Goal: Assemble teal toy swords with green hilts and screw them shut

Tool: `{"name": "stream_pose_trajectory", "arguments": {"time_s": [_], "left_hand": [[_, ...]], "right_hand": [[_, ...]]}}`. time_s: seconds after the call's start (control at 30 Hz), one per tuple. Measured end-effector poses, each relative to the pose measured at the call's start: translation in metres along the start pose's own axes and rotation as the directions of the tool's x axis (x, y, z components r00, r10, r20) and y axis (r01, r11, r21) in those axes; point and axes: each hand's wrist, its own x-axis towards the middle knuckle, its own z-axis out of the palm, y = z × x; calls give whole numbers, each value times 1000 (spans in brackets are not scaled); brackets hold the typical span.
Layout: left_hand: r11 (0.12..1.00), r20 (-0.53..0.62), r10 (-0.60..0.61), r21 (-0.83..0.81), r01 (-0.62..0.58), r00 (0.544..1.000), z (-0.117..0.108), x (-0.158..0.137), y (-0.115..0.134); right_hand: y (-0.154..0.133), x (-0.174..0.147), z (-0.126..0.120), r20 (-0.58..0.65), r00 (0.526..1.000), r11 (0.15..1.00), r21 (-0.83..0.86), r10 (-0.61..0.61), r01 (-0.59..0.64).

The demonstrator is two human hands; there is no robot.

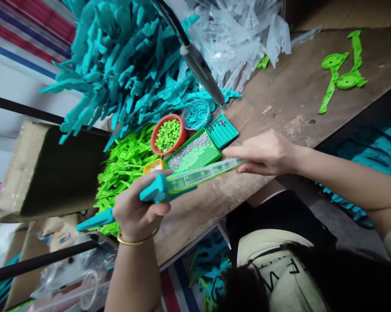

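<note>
Across the middle, both hands hold one long plastic toy piece (202,174), with a teal handle-like end and a narrow clear-and-lime body, much like a toy sword. My left hand (135,208), a gold bangle at its wrist, is closed around the teal end; a teal point sticks out behind the hand. At the other end, my right hand (263,152) pinches the tip of the clear body between thumb and fingers. Just beyond the piece lies a green tray (211,157) of small silver parts, probably screws. A teal pegged tray (222,130) adjoins it.
An electric screwdriver (203,71) hangs above the trays. Behind stand a red bowl (154,138) of lime parts, a clear tub (209,117) and a yellow container (146,169). Teal parts (127,65), lime parts (117,177) and clear plastic strips (234,39) are heaped around. Lime pieces (351,80) lie right.
</note>
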Motion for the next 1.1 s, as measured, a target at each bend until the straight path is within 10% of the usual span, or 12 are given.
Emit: {"name": "stream_pose_trajectory", "arguments": {"time_s": [0.37, 0.73, 1.1], "left_hand": [[959, 172, 226, -211, -188, 959, 0, 0, 16], [980, 168, 163, -139, -140, 972, 0, -6, 19], [995, 193, 87, 32, -94, 977, 51, 20, 40]], "right_hand": [[4, -9, -14, -18, 975, 962, -170, -220, 214], [7, -6, -16, 72, 973, 953, -197, -220, 231], [-31, 23, 8, -68, 966, 967, 60, 250, -246]]}}
